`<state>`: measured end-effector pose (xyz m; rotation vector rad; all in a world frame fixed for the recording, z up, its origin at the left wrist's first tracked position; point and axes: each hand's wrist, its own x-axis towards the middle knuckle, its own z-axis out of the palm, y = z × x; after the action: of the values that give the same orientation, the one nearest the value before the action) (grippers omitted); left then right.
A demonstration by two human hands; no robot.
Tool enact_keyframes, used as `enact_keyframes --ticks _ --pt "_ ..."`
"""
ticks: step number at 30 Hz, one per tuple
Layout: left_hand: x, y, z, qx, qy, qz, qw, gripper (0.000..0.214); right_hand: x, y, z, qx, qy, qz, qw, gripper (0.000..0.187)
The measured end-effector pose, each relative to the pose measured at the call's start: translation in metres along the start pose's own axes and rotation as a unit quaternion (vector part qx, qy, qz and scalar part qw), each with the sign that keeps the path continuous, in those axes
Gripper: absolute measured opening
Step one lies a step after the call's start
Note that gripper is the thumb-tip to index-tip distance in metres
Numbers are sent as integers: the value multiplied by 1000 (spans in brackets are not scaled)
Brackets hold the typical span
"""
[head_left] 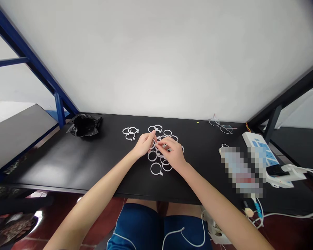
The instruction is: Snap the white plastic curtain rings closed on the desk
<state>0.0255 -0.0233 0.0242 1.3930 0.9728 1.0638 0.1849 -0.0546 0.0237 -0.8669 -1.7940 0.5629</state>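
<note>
Several white plastic rings [156, 169] lie scattered on a black table [94, 163] in front of me. A small cluster of linked rings [130, 132] sits apart to the left. My left hand [145, 144] and my right hand [173, 151] meet over the middle of the pile, fingers pinched together on one white ring between them. Which part of the ring each hand grips is too small to tell.
A crumpled black plastic bag [85, 125] lies at the back left. Eyeglasses [221, 126] rest at the back right. A white power strip [263, 152] with cables and a blurred object [240, 168] occupy the right side. A white wall stands behind the table.
</note>
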Motion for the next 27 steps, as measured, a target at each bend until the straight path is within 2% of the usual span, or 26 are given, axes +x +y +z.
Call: enact_keyframes --ticks 3,5,7,9,11,14,20,27 --pt "-5 5 5 15 23 44 999 42 1 0 -1 9 6 4 1000 7" --pt "-10 7 8 66 56 116 989 34 2 -1 -1 14 26 9 1000 7" --pt "-14 8 10 155 89 224 958 27 1 -3 0 26 50 13 998 8" --pt "-17 7 10 239 102 330 908 20 0 -6 2 42 67 11 997 10" --pt "-18 6 7 290 105 396 865 17 -2 -9 4 47 78 4 996 11" --pt "-18 5 3 322 133 417 839 24 -5 -13 7 35 80 -7 996 12" --pt "-19 4 3 321 152 401 845 36 -10 -17 11 27 87 -16 996 11" --pt "-19 4 7 303 164 435 832 34 -11 -16 12 32 109 -56 992 10"
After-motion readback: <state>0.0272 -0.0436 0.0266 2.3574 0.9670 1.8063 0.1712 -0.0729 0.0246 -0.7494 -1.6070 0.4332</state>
